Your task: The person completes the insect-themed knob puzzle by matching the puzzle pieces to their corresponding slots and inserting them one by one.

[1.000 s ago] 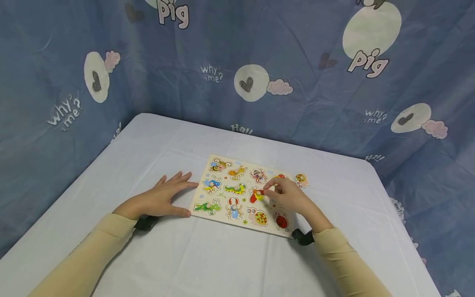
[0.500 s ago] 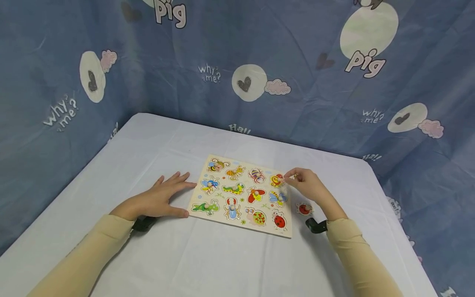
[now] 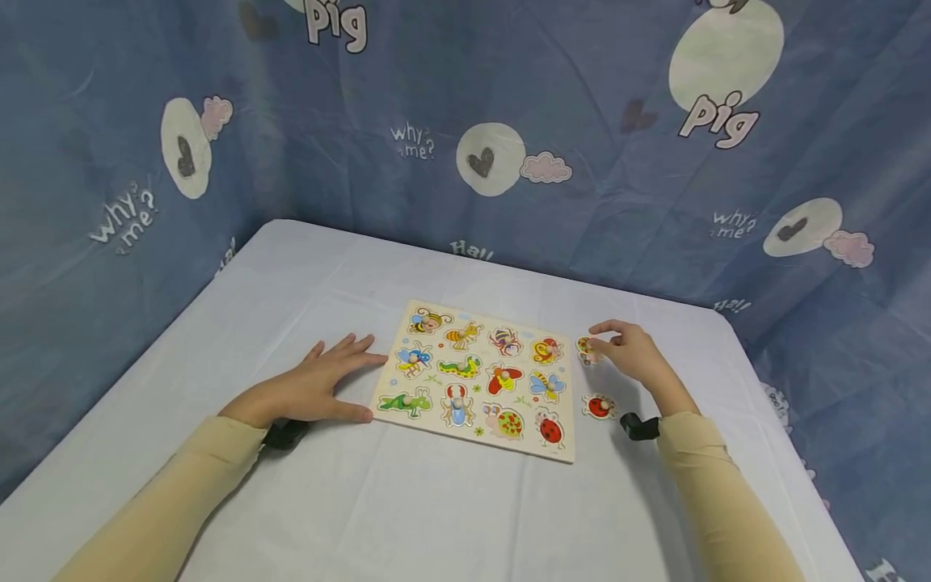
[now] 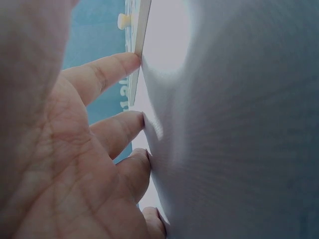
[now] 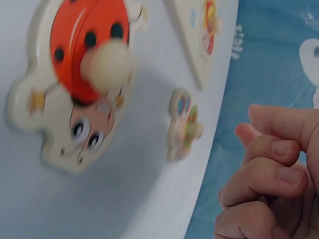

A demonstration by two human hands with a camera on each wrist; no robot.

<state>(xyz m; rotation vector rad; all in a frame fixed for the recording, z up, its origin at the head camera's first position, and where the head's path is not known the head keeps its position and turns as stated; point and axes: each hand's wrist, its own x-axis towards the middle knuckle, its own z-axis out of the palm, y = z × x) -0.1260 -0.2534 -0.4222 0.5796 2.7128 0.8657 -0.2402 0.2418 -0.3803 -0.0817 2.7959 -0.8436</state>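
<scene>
A wooden peg puzzle board (image 3: 529,428) with painted insects lies flat on the white-covered table. My left hand (image 3: 320,385) rests at its left edge, fingers spread; in the left wrist view the index fingertip (image 4: 133,59) touches the board's side. To the right of the board lie two loose pieces: a red ladybug (image 5: 89,50) with a round knob and a snail (image 5: 182,129) with a small knob. My right hand (image 3: 631,354) hovers by the snail piece, thumb and index toward it. The right wrist view shows its other fingers loosely curled, holding nothing, apart from both pieces.
Several knobbed pieces, such as a green caterpillar (image 3: 461,368) and a red butterfly (image 3: 503,380), sit on the board. The white tablecloth (image 3: 436,517) extends all round it. A blue printed curtain (image 3: 582,226) hangs behind the table.
My right hand has moved right, from over the butterfly area past the board's edge to the snail piece. The ladybug piece beside the board has come into view. The left hand stays put.
</scene>
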